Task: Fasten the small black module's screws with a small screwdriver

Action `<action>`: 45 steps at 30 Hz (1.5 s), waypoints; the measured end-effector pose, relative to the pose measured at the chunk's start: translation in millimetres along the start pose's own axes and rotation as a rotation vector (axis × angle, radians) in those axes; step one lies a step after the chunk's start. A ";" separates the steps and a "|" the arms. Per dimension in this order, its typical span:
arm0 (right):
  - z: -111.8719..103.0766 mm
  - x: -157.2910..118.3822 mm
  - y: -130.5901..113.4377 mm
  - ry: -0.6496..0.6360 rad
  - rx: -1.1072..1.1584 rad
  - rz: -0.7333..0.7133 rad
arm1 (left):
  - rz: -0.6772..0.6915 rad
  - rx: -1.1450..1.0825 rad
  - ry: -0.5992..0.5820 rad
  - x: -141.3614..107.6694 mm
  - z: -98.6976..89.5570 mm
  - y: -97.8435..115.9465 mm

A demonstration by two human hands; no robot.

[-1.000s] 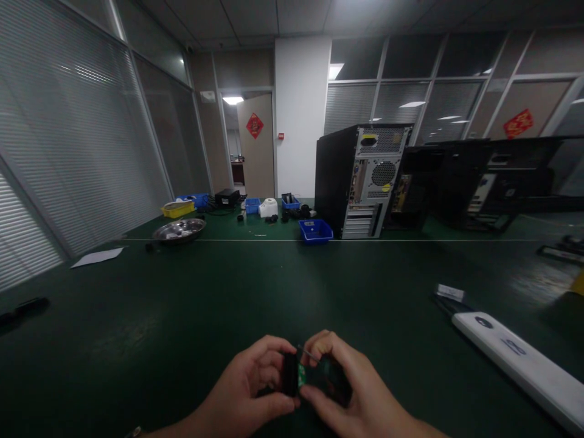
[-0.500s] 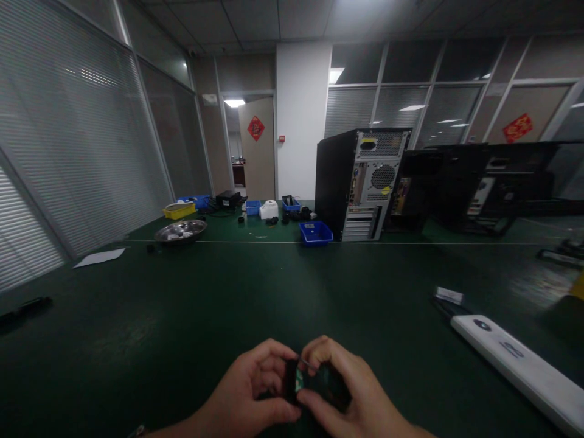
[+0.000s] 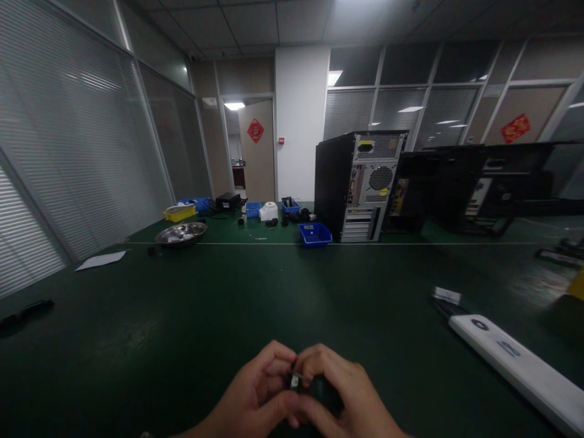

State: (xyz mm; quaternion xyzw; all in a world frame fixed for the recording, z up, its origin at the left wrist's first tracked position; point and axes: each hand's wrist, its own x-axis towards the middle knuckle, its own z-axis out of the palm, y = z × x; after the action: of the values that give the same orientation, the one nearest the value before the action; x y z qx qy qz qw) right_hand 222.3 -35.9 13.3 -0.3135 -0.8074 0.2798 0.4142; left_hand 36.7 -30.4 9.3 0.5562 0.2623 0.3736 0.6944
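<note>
Close together at the lower middle of the view, both hands are closed around a small dark electronic part (image 3: 294, 383) with a pale, shiny piece on it. My left hand (image 3: 262, 389) grips it from the left between thumb and fingers. From the right, my right hand (image 3: 344, 386) has its fingertips on a thin light strip at the part's top and its thumb near my left thumb. Under the right palm sits a dark rounded body (image 3: 326, 394); I cannot tell whether it joins the small part. Fingers and shadow hide most of both.
On the green table (image 3: 205, 304), a long white device (image 3: 515, 359) lies at right and a black object (image 3: 27, 313) at left. Farther back are a blue tray (image 3: 314, 235), a metal bowl (image 3: 181, 233), a yellow tray (image 3: 179, 213) and a computer tower (image 3: 335, 188).
My right hand has rolled inward and moved slightly left, closer to my left hand. The green circuit board face seen before is turned away or covered; a pale metallic piece shows instead.
</note>
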 end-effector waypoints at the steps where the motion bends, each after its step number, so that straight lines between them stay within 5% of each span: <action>1: 0.2 0.6 0.0 -0.003 0.006 -0.022 | 0.009 0.003 0.005 0.2 0.8 0.2; 6: -4.3 4.4 -5.1 -0.017 0.003 -0.093 | 0.068 0.069 0.108 0.2 -3.3 4.3; 16: -14.0 3.2 -7.2 -0.025 0.014 0.031 | 0.157 0.228 0.446 7.3 -32.2 18.2; 28: -12.6 4.5 -3.3 -0.061 0.087 0.042 | -0.035 0.153 0.287 8.4 -24.5 18.3; 45: -10.1 3.3 1.3 -0.074 0.085 0.045 | -0.093 -0.107 0.379 12.0 -27.1 13.9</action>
State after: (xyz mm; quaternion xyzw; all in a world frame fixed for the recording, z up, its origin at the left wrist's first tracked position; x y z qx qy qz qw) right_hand 229.7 -30.7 19.0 -0.3030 -0.8023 0.3345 0.3908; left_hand 19.4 -3.6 16.8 0.4255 0.3934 0.4525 0.6778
